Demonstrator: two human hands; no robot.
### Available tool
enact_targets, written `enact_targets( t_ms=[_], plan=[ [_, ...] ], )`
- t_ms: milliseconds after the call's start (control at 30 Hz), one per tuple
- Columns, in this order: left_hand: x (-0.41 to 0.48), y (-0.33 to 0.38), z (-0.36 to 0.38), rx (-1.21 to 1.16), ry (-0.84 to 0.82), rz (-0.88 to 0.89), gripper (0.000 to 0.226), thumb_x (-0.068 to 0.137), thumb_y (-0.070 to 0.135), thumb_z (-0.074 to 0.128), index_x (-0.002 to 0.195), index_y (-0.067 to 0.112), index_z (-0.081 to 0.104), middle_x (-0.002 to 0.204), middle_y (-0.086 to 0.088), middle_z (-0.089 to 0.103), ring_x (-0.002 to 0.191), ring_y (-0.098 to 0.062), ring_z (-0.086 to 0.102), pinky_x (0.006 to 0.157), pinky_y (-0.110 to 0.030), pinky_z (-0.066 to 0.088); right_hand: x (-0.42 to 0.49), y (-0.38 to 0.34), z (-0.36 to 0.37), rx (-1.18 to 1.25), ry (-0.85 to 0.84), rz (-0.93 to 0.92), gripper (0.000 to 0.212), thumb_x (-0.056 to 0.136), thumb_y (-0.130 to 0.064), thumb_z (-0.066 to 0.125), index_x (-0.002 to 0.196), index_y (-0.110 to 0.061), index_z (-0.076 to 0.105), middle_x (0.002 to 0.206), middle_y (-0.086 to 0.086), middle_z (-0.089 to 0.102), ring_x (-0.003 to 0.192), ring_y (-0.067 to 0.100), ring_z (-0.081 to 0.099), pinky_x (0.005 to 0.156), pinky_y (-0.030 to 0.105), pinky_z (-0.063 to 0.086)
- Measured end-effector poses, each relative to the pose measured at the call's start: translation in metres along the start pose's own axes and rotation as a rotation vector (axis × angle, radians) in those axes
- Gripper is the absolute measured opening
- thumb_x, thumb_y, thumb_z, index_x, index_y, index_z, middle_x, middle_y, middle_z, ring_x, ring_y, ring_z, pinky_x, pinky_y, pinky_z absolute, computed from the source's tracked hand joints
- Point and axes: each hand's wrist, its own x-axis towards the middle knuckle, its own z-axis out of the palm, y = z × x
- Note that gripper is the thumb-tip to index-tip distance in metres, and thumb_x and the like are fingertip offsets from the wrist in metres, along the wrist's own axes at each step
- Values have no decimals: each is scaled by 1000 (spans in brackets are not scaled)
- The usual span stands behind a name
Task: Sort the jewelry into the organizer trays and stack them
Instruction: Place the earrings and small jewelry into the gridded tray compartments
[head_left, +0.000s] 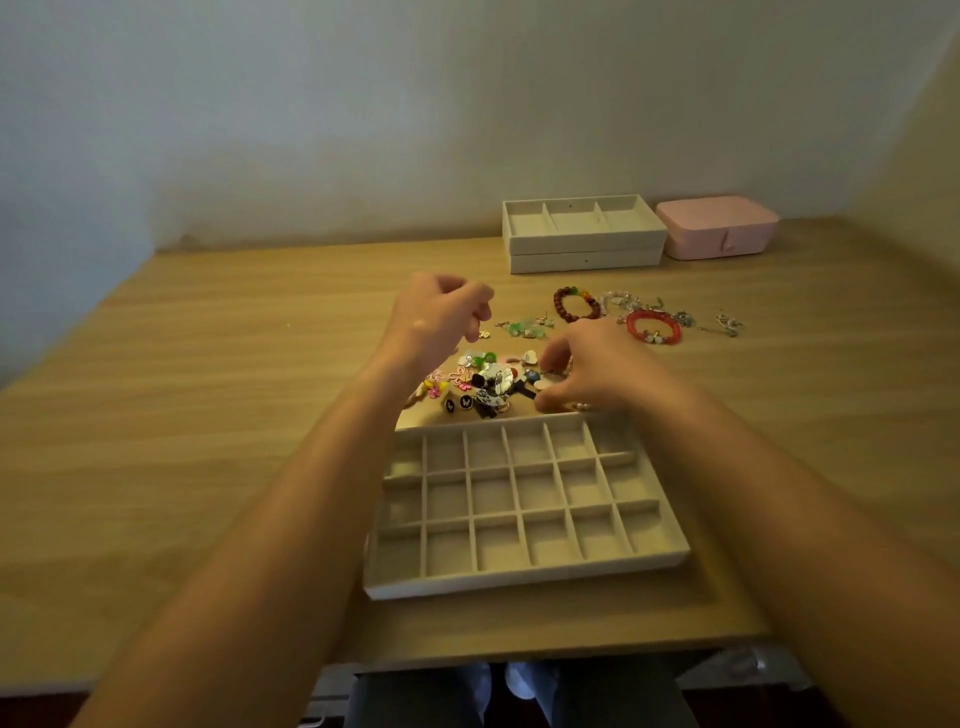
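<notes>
Head view, left to right. The left hand (441, 312) is raised above the bench (208, 415) with its forearm angled in from the lower left. Its fingers (480, 306) are curled tight and narrow, and they appear to pinch a gold charm (484, 334) that hangs just under the fingertips; blur keeps this from being certain. Below and right of it, the jewelry pile (483, 382) lies on the bench just beyond the far rim of the grid tray (519, 579). It holds enamel flowers, dark butterfly studs, and green and white bits. The tray sits nearest the person, and every compartment in view looks bare. The right hand (597, 369) is low at the pile's right edge with the wrist level. Its thumb and forefinger are narrowed around a pale round piece (545, 385), and I cannot tell if it has been lifted. Further right, well apart from the pile, lie green earrings (524, 326), a brown bead bracelet (576, 304), a red bead bracelet (653, 327) and silver chains (727, 322). At the back, two stacked trays (587, 244) stand just beside a pink jewelry box (717, 226). On handling, the small pieces look light, hard and slick, and they are likely to snag on each other. I would pinch each one by its edge or hook, one at a time, and lift straight up. The bracelets should be limp and are best scooped under the loop. The chains may tangle. The trays look stiff and light, so I would hold them by the side walls when stacking.
</notes>
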Motion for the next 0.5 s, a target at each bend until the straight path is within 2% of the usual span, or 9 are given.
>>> enact_targets(
  t_ms=[100,200,267,367,433,500],
  plan=[
    [1,-7,5,-111,-13,10,27,94,21,57,71,10,68,56,-4,58,52,-14,45,50,-22,35,4,7,2,-9,5,-26,30,79,-37,85,104,-22,76,99,-8,72,90,6,64,88,35,59],
    [-5,-11,7,-113,-61,41,26,96,15,56,75,5,68,58,-7,57,45,-6,44,44,-14,34,7,13,5,-33,67,-89,16,91,-38,73,102,-26,77,93,-13,72,86,2,63,90,35,57],
    [-7,-13,5,-99,-93,60,25,96,14,57,77,5,70,60,-8,60,46,-5,45,45,-14,34,10,17,6,-9,107,-115,16,96,-35,67,105,-25,77,92,-13,71,84,0,62,86,34,58],
    [-9,-14,1,-45,-54,106,18,94,15,61,81,12,73,66,-5,66,55,-7,52,53,-17,39,8,21,7,166,197,-140,14,96,-32,67,103,-23,76,92,-11,71,84,3,64,81,32,60],
    [-12,-15,0,34,-51,145,13,93,13,61,94,17,74,81,-1,70,67,-3,58,62,-16,44,5,20,5,363,262,-142,11,95,-29,69,99,-21,76,88,-8,73,82,8,67,78,32,60],
    [-18,-15,0,98,-125,150,22,94,11,62,111,23,69,101,3,70,84,-5,63,73,-19,50,-1,15,2,585,271,-138,10,94,-25,70,97,-18,76,85,-4,75,79,12,70,75,33,61]
  ],
)
